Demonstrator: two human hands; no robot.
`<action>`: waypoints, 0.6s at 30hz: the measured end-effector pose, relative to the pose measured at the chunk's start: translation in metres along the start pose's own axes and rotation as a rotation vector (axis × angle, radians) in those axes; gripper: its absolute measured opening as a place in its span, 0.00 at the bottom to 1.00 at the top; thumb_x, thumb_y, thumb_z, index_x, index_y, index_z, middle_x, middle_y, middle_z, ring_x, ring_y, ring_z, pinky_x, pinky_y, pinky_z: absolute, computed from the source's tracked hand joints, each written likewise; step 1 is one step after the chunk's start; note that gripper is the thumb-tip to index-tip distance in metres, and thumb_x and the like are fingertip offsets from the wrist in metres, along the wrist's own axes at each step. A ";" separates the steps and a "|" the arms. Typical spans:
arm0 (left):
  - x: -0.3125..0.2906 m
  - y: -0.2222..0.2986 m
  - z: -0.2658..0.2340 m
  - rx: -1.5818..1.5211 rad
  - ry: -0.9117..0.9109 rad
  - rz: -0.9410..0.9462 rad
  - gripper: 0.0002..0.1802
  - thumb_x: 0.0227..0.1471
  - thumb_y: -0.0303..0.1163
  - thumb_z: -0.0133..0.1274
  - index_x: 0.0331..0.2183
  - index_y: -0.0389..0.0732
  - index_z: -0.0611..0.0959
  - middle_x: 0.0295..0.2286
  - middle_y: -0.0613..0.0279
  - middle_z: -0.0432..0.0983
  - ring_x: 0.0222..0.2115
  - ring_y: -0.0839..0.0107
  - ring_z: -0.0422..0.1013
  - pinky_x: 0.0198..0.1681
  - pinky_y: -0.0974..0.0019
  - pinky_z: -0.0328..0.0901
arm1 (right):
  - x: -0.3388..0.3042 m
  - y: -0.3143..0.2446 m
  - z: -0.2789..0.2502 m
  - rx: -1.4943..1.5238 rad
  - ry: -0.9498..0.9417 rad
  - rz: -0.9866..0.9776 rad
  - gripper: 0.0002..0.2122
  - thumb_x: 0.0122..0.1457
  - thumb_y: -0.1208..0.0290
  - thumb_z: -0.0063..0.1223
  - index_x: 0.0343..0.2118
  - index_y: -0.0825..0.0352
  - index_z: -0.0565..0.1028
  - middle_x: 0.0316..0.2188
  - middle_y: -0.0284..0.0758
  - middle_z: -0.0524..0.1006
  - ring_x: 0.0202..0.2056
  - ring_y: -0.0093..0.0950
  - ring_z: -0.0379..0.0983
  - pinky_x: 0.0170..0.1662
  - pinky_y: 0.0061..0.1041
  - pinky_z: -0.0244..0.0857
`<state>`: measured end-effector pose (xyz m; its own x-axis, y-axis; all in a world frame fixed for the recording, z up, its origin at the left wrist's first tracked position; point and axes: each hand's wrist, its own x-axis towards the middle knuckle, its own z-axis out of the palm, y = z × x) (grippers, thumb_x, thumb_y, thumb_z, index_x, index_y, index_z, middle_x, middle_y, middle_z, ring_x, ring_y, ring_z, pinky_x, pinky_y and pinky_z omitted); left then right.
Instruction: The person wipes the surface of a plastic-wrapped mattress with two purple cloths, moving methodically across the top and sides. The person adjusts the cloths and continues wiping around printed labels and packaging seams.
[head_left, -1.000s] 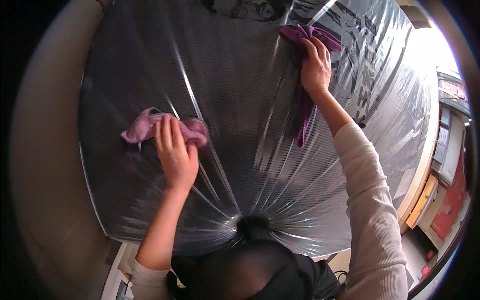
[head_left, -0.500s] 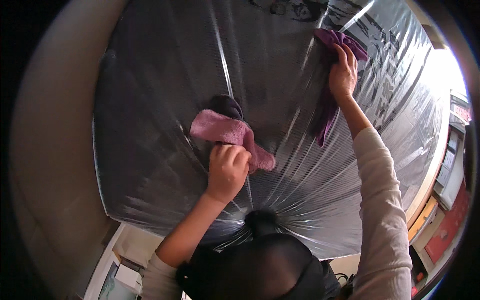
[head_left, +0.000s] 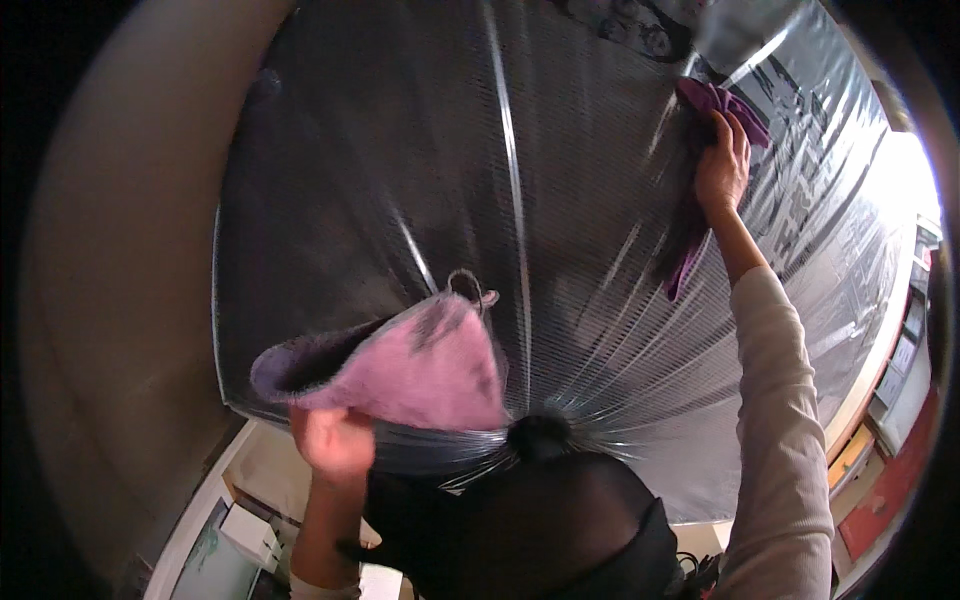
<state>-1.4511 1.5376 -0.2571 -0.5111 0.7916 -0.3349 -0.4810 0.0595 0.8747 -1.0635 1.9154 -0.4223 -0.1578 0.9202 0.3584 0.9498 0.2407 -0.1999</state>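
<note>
My left hand (head_left: 335, 440), smeared by motion, grips the lower edge of a pink cloth (head_left: 430, 370) near the lower left. Lifted and spread open, the cloth shows a darker purple side, and a thin hanging loop stands out at its upper corner. Farther off on the right, my right hand (head_left: 724, 170) rests on a bunched dark purple cloth (head_left: 735, 112), fingers bent over it. A strip of that cloth trails down beside my wrist. Both are over a large dark surface under clear, creased plastic film (head_left: 590, 200), which bears dark printed shapes at the far right.
The film's creases converge at a dark knob-like spot (head_left: 538, 436) close to my body. A plain wall (head_left: 130, 250) runs along the left. At the lower left lies a white box (head_left: 248, 535). Shelving with an orange-yellow drawer front (head_left: 852, 455) stands on the right.
My left hand has pulled down and left, and its cloth has gone from crumpled to spread out. My right hand stays on the purple cloth; the whole view has shifted slightly.
</note>
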 end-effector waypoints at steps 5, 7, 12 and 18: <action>-0.001 -0.019 -0.098 0.659 0.656 -0.052 0.22 0.48 0.16 0.42 0.47 0.36 0.75 0.48 0.58 0.72 0.48 0.60 0.70 0.57 0.56 0.61 | 0.001 0.001 0.003 0.002 -0.009 -0.027 0.27 0.52 0.81 0.44 0.57 0.53 0.69 0.59 0.38 0.66 0.59 0.41 0.61 0.62 0.38 0.57; -0.008 -0.027 -0.085 1.021 0.468 0.154 0.20 0.47 0.16 0.45 0.44 0.39 0.76 0.46 0.57 0.72 0.48 0.61 0.69 0.56 0.57 0.61 | 0.001 0.004 0.004 0.005 0.021 -0.060 0.27 0.52 0.81 0.44 0.57 0.53 0.69 0.58 0.38 0.67 0.59 0.41 0.62 0.62 0.38 0.57; 0.011 -0.050 -0.031 1.305 -0.193 0.209 0.20 0.45 0.24 0.56 0.44 0.40 0.77 0.47 0.52 0.71 0.51 0.54 0.66 0.58 0.47 0.56 | 0.002 0.011 0.006 -0.065 -0.031 -0.027 0.24 0.57 0.76 0.42 0.58 0.54 0.68 0.59 0.34 0.66 0.60 0.39 0.61 0.61 0.37 0.58; -0.002 -0.051 -0.032 1.830 -0.318 0.142 0.15 0.50 0.41 0.58 0.37 0.41 0.81 0.31 0.55 0.79 0.41 0.55 0.71 0.48 0.50 0.61 | 0.003 0.016 0.014 -0.081 -0.019 -0.048 0.24 0.58 0.74 0.42 0.59 0.55 0.67 0.59 0.35 0.66 0.61 0.38 0.60 0.63 0.36 0.55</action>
<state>-1.4481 1.5133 -0.3118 -0.2344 0.9054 -0.3540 0.9262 0.3186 0.2016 -1.0529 1.9262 -0.4369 -0.2082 0.9140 0.3483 0.9596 0.2598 -0.1081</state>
